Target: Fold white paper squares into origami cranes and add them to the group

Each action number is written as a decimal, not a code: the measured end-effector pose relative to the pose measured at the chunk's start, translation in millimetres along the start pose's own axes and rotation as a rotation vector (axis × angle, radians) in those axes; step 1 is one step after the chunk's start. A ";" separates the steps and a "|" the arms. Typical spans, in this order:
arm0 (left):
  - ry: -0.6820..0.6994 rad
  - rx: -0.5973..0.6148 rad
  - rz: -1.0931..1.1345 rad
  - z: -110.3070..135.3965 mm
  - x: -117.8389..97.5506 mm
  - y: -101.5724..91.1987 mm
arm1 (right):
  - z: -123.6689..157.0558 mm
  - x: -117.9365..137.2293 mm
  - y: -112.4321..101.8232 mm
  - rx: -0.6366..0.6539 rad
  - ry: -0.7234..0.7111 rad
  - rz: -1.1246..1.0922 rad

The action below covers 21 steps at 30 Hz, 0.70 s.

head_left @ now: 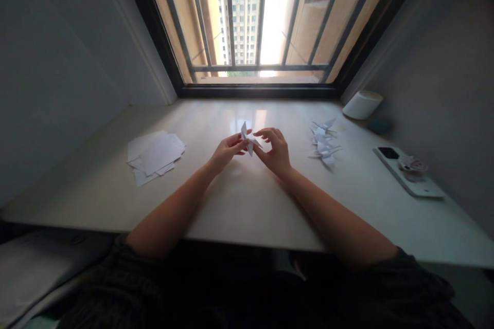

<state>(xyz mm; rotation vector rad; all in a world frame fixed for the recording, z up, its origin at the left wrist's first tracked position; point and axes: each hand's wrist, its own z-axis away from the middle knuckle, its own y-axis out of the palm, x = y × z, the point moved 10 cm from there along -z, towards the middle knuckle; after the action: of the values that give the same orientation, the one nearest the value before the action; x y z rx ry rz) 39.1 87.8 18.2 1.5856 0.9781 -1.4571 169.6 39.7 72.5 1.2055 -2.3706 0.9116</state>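
Note:
A small white folded paper crane is held above the white tabletop, with its wings spread and pointed ends sticking out. My left hand pinches it from the left side between thumb and fingers. Close by on the right, my right hand curves around the crane, its thumb near the right-hand point and its fingers raised apart from the thumb. Whether that thumb touches the paper I cannot tell. Several finished paper cranes sit in a row to the right of my right hand.
Loose white paper sheets lie in a pile at left. On the right are a phone with a small clear-looking object on it, a white cylinder and a dark item. A barred window stands behind the table.

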 end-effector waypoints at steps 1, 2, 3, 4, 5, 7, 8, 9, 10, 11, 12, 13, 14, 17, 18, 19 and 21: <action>0.011 0.019 -0.020 0.0 -0.9 2.5 | -0.2 0.9 0.3 0.004 -0.012 0.012; 0.023 0.041 -0.042 -0.1 -1.5 5.1 | -0.3 1.8 0.6 0.007 -0.025 0.021; 0.034 0.061 -0.061 -0.3 -1.7 7.6 | -0.1 2.8 1.3 0.014 -0.039 0.031; 0.042 0.076 -0.078 -0.6 -1.5 9.6 | 0.2 3.4 2.3 0.023 -0.051 0.040; 0.048 0.086 -0.090 -0.9 -0.9 10.9 | 0.6 3.7 3.5 0.033 -0.061 0.048; 0.053 0.094 -0.106 -1.6 1.2 12.5 | 1.6 3.5 5.4 0.054 -0.072 0.063; 0.057 0.096 -0.114 -1.8 2.1 13.1 | 1.9 3.2 5.7 0.059 -0.074 0.071; 0.065 0.094 -0.123 -2.0 2.6 13.4 | 2.2 2.5 5.8 0.062 -0.071 0.078; 0.078 0.090 -0.135 -2.1 2.6 13.4 | 2.4 1.8 5.8 0.066 -0.064 0.082; 0.094 0.081 -0.151 -2.2 2.3 12.9 | 2.7 0.7 6.1 0.072 -0.054 0.081; 0.110 0.068 -0.170 -2.4 1.8 11.8 | 2.9 -0.7 7.0 0.081 -0.039 0.076; 0.126 0.051 -0.191 -2.6 1.0 10.0 | 3.3 -2.7 8.2 0.092 -0.019 0.067; 0.143 0.028 -0.212 -3.0 -0.1 7.4 | 3.8 -5.5 9.2 0.097 0.006 0.056; 0.197 -0.048 -0.229 -3.7 -6.0 -2.3 | 5.6 -18.5 9.3 0.067 0.112 0.016; 0.210 -0.064 -0.217 -3.9 -8.0 -4.6 | 6.4 -22.9 8.8 0.049 0.143 -0.001; 0.217 -0.074 -0.201 -4.0 -9.4 -6.3 | 7.1 -26.3 8.9 0.035 0.163 -0.019; 0.224 -0.079 -0.182 -4.3 -10.8 -7.6 | 7.7 -29.1 9.9 0.024 0.168 -0.048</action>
<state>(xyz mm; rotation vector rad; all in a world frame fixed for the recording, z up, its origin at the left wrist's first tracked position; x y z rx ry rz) 33.4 94.4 29.0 1.6618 1.3230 -1.3616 178.7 56.2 47.0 1.1419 -2.1966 0.9878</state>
